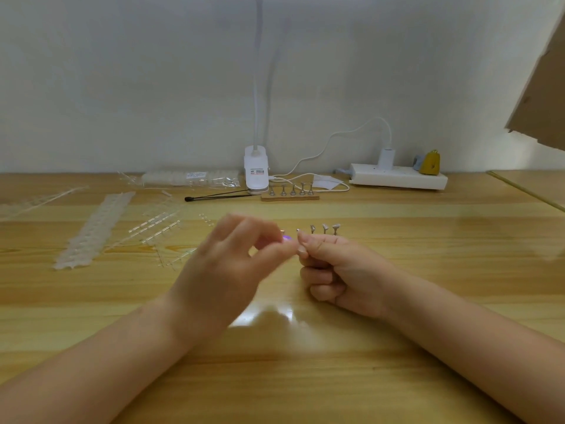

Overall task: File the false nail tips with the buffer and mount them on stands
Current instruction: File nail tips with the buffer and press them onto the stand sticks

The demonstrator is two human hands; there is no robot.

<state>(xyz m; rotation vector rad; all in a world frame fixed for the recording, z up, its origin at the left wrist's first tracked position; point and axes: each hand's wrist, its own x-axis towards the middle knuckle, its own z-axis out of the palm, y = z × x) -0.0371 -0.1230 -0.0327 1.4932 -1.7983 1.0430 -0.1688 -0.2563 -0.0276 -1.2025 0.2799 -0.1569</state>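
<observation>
At the table's (305, 377) middle, something tiny and blurred is pinched by the left hand (232, 264); a small stand (298, 230) is grasped in the clenched right hand (336, 270).

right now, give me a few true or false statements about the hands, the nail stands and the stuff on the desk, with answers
1. The right hand is curled into a fist shape, pinching something small at its fingertips. True.
2. The row of stands at the back holds painted nail tips. False: those five stands look bare.
3. Three stands just behind the hands carry pale tips. True.
4. The clip lamp stands at the right end of the power strip. False: it stands to the strip's left, beside the back row of stands.
5. The left hand rests flat on the desk. False: it is raised, fingertips meeting the right hand's.
</observation>
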